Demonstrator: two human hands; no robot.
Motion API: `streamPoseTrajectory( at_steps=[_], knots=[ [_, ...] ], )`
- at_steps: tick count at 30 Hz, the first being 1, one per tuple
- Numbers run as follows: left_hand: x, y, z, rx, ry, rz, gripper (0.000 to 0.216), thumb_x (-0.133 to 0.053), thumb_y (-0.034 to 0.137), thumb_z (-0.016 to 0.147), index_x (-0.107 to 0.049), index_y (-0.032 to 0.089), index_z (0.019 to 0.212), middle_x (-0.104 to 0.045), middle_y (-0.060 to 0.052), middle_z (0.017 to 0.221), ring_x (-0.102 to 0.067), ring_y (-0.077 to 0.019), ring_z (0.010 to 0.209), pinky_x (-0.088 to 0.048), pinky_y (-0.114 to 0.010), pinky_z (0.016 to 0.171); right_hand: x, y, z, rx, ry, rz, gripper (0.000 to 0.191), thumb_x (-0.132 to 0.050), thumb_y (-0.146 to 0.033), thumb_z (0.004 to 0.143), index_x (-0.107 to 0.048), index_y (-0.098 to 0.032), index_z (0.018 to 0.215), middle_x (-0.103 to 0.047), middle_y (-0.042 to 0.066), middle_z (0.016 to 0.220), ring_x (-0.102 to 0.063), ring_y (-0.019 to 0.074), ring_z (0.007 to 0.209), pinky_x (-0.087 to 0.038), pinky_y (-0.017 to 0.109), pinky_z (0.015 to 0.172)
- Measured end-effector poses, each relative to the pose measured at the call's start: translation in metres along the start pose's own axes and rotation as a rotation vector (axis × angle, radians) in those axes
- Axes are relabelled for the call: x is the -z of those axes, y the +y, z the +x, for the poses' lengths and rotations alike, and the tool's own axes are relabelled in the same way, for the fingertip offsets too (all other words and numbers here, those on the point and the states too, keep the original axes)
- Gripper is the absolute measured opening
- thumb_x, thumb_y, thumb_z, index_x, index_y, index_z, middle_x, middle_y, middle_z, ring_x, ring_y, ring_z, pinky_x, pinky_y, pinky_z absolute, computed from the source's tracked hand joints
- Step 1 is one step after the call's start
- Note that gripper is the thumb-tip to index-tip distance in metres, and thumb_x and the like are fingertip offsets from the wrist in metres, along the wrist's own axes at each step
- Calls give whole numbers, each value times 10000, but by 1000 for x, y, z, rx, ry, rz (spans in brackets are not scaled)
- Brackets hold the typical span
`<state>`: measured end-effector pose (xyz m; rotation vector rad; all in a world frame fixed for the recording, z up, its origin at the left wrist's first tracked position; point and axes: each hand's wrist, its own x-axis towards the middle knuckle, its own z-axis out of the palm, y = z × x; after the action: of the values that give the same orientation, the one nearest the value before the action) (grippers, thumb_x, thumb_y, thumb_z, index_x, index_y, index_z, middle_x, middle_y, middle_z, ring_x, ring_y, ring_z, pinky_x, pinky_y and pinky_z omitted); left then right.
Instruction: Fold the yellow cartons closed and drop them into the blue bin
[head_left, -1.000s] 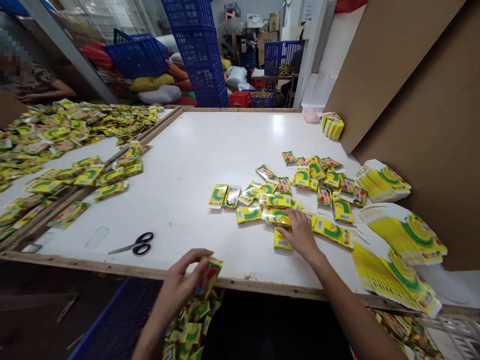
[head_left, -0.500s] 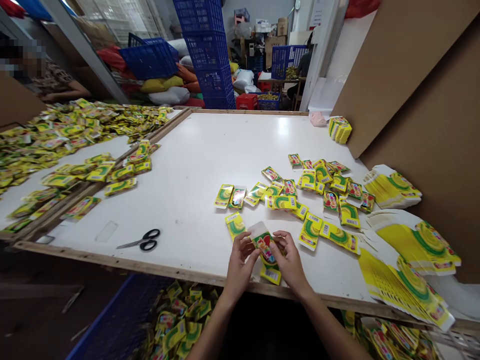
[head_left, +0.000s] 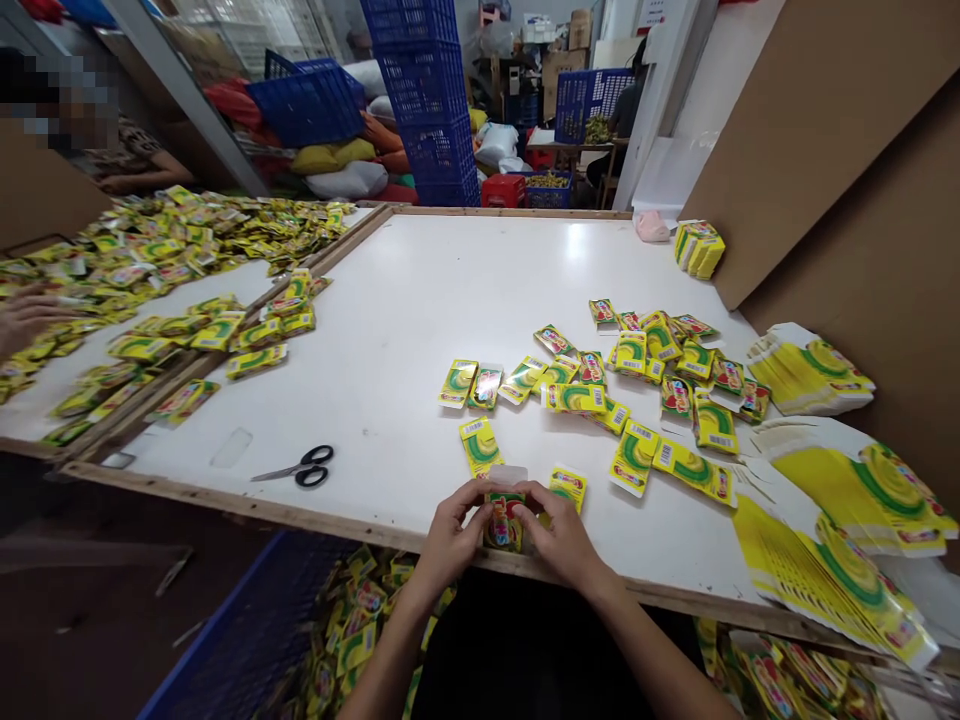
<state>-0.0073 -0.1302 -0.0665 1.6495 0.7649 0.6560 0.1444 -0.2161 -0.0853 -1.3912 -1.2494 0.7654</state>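
Note:
Between both hands, close to the table's front edge, is a small printed carton (head_left: 504,526) with a green and red face and a pale flap standing up at its far end. My left hand (head_left: 459,520) grips its left side, thumb on the face. My right hand (head_left: 553,525) holds the right side the same way, fingers curled behind. A yellow carton (head_left: 568,486) lies just beyond my right hand, and another yellow carton (head_left: 480,446) lies beyond my left. Several filled-looking cartons (head_left: 631,352) are scattered to the right.
Fanned stacks of flat cartons (head_left: 817,550) lie at the right. Black scissors (head_left: 307,468) rest at left on the white table (head_left: 360,330). Heaped packets (head_left: 187,240) cover the neighbouring table, where another person's hand (head_left: 30,318) shows. A blue crate (head_left: 225,620) of packets stands below the front edge.
Both hands have drawn the carton a little left and nearer the table edge. A yellow carton that lay under it now shows at right. Another person's hand has appeared at far left.

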Motion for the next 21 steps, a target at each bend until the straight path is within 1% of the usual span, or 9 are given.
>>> streamPoseTrajectory(
  at_steps=[2,3,6,8,11,14,18,21],
  knots=[
    [-3,-1,3,-24,18,7,161,-587,250,843,-705,184,930,-675,-81,1061,-605,-241,1055,-453,-358,953,-1,1,3,20,46,-25,176,-516,-239,900,-683,-227,953,-690,51,941,-639,202,891,-505,327,807],
    [-5,-2,4,-25,38,-24,154,-599,254,836,-694,187,937,-673,-79,1055,-611,-235,1044,-459,-353,941,-1,3,5,20,88,-23,170,-521,-240,898,-680,-227,956,-687,50,932,-638,200,889,-504,326,808],
    [-10,-6,7,0,87,-202,254,-642,261,810,-615,212,1058,-680,-59,1022,-641,-207,964,-496,-342,871,-5,7,7,-9,196,30,226,-548,-226,883,-617,-234,1098,-686,38,928,-645,184,851,-514,312,777],
    [-10,-7,8,14,77,-247,267,-655,268,803,-609,207,1059,-685,-56,1008,-641,-202,960,-495,-338,873,-5,8,7,7,195,34,215,-553,-223,884,-621,-235,1087,-692,38,936,-649,181,854,-516,310,773],
    [-9,-7,8,7,53,-172,166,-645,295,811,-673,173,919,-682,-70,987,-622,-216,996,-470,-330,916,-3,6,5,82,147,-1,112,-582,-252,880,-681,-225,924,-702,51,939,-648,192,902,-511,323,811],
    [-10,-6,7,-1,78,-127,160,-653,312,804,-686,167,863,-682,-68,946,-622,-220,972,-470,-325,906,-2,1,4,102,156,-20,121,-593,-281,874,-697,-220,884,-710,54,905,-654,193,873,-516,326,794],
    [-15,-6,10,52,119,-148,192,-681,314,779,-677,172,908,-689,-49,886,-634,-199,872,-492,-300,821,-3,-4,7,12,192,-62,142,-590,-295,863,-698,-212,901,-712,44,854,-643,182,748,-510,305,695],
    [-18,-5,15,88,161,-176,191,-699,328,760,-677,167,860,-682,-22,771,-623,-168,743,-493,-264,717,-3,-6,12,-77,203,-53,151,-587,-315,858,-688,-204,865,-708,27,787,-625,171,685,-495,290,661]
  ],
)
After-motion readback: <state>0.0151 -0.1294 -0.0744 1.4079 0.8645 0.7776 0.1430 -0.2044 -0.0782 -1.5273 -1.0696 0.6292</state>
